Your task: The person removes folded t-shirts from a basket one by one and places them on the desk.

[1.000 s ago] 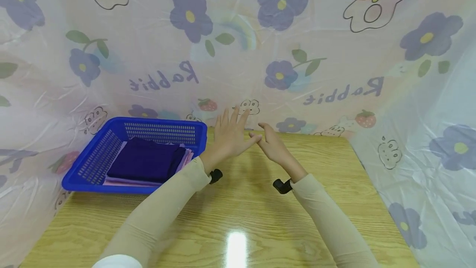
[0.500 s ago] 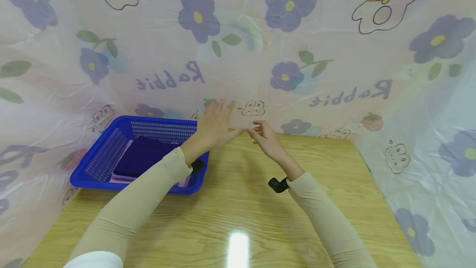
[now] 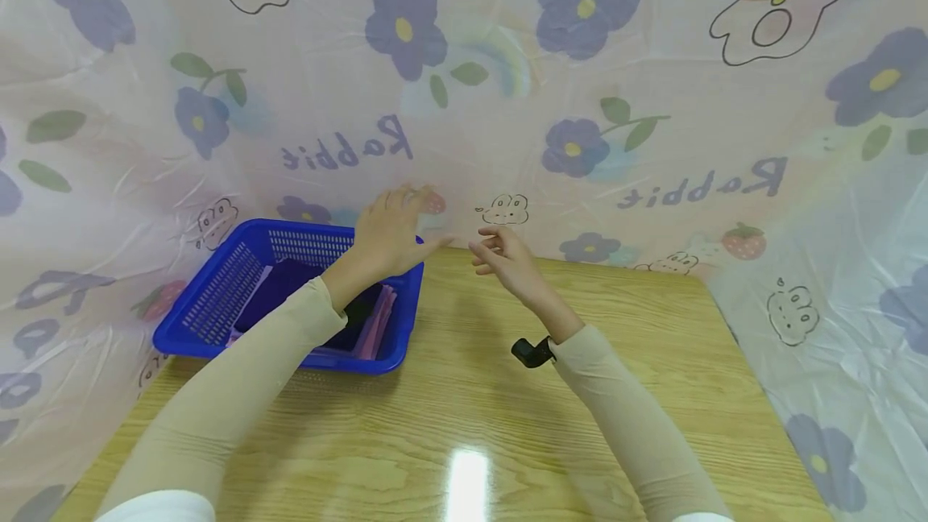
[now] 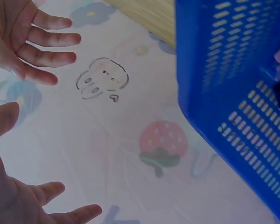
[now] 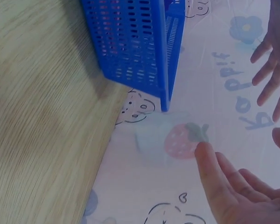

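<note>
My left hand (image 3: 387, 236) hovers over the back right corner of a blue plastic basket (image 3: 177, 321), its fingers spread and holding nothing. To its right my right hand (image 3: 507, 264) hangs above the table's back part, fingers relaxed and slightly bent, also holding nothing. A small gap separates the two hands. Folded dark navy cloth (image 3: 271, 292) lies in the basket on top of pink folded cloth (image 3: 377, 321); my left forearm hides part of both. In the left wrist view, the right hand's fingers (image 4: 51, 37) are parted, and the basket's slotted wall (image 4: 191, 70) stands at the right.
The basket sits at the back left of a wood-grain table (image 3: 580, 409). Behind and at both sides hangs a pale curtain (image 3: 478, 47) printed with flowers and rabbits. Each wrist bears a camera; the right one (image 3: 532, 353) is black.
My left hand has moved left, from beside the basket to above its back right corner. The right hand has shifted slightly left and its fingers have bent a little. The gap between the hands has widened.
</note>
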